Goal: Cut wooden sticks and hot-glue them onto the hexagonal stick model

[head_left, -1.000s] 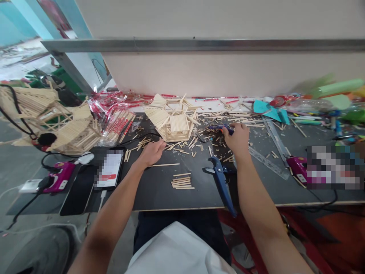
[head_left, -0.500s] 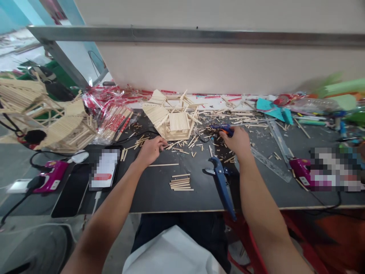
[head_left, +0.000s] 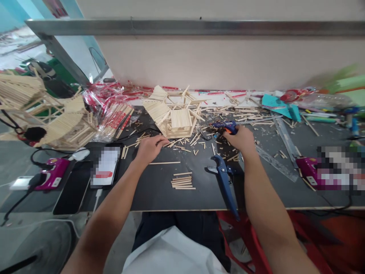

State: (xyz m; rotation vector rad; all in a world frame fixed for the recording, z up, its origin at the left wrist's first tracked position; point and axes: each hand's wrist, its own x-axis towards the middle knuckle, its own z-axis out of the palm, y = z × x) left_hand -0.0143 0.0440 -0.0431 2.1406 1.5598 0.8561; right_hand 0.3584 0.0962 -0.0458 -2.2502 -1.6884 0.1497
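Note:
My left hand [head_left: 151, 148] is closed at the front left of a small stick-built house model [head_left: 181, 119], fingertips pinched together; what they hold, if anything, is too small to make out. To the right of the model, my right hand [head_left: 240, 137] is wrapped round a blue glue gun [head_left: 225, 125] with an orange trigger, its nozzle pointing left. Short cut sticks [head_left: 183, 182] lie in a small group near the table's front. One longer stick [head_left: 164, 163] lies just below my left hand. Blue cutters [head_left: 226, 182] lie below my right hand.
A larger stick model [head_left: 62, 127] stands at the left. Phones [head_left: 74, 186] and a purple power strip [head_left: 55, 173] lie before it. Wrapped sticks [head_left: 114, 120] are at the back left. Clear rulers [head_left: 275, 163] and another purple power strip [head_left: 307, 171] sit at the right. Stick scraps surround the small model.
The view has shifted slightly. Both hands stay in nearly the same places, the left still pinched beside the model and the right still on the glue gun.

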